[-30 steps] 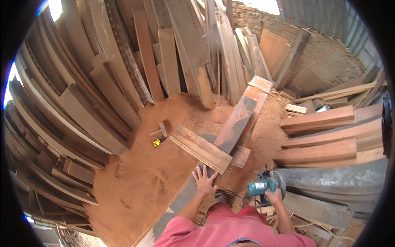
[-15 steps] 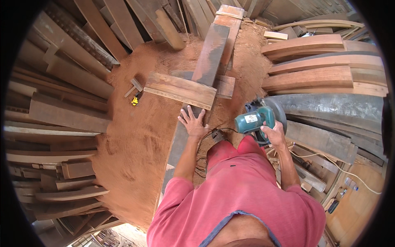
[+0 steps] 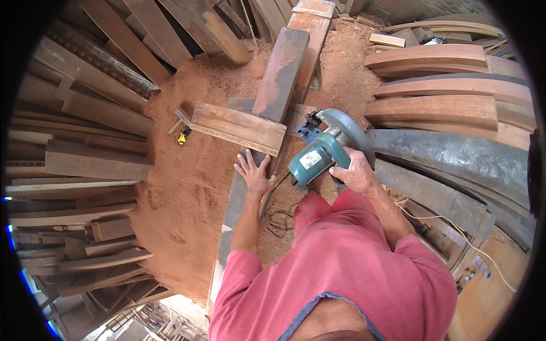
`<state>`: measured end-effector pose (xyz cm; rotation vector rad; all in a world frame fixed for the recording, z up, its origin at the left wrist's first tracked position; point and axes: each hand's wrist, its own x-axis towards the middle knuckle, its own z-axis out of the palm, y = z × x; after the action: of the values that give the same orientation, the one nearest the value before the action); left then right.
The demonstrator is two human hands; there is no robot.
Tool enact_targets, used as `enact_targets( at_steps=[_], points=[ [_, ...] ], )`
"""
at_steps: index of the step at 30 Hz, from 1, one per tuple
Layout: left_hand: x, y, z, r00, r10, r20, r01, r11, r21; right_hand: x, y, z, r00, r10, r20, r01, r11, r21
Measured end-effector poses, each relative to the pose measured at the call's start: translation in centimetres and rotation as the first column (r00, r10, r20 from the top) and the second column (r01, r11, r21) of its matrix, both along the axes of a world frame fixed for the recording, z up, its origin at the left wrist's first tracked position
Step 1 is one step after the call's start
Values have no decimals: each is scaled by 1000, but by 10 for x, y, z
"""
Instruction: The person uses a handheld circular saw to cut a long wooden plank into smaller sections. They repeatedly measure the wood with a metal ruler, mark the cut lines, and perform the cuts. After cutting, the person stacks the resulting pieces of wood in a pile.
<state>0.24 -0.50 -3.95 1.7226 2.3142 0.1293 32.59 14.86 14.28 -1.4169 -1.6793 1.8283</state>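
My left hand (image 3: 256,177) lies with fingers spread on a long dark plank (image 3: 231,210), its fingertips close to a shorter brown board (image 3: 239,129) set crosswise over it. My right hand (image 3: 355,172) is wrapped round the handle of a teal circular saw (image 3: 316,157), held up to the right of the plank. The saw's grey blade guard (image 3: 350,129) points away from me, and its blade is mostly hidden. Beyond the crosswise board, a thick dark-stained beam (image 3: 284,74) runs away from me over a reddish plank (image 3: 317,28).
Reddish sawdust (image 3: 176,227) covers the ground. A yellow tape measure (image 3: 182,137) lies left of the crosswise board beside a square (image 3: 181,118). Stacked boards (image 3: 432,111) line the right side, and leaning planks (image 3: 96,159) the left. A black cord (image 3: 278,219) coils near my legs.
My right hand has brought the circular saw forward and left, nearer the planks, and turned it. My left hand stays spread on the long plank. The view has shifted slightly.
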Motion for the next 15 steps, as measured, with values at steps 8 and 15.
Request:
enact_targets(
  at_steps=[8,15],
  points=[
    [3,1,1,1000,12,13,-12,999,-31,-25,32,-5,987,158,21,-159,985,60],
    [3,5,11,999,15,47,-13,999,-36,-64,38,-24,949,275,152,-304,927,218]
  ],
)
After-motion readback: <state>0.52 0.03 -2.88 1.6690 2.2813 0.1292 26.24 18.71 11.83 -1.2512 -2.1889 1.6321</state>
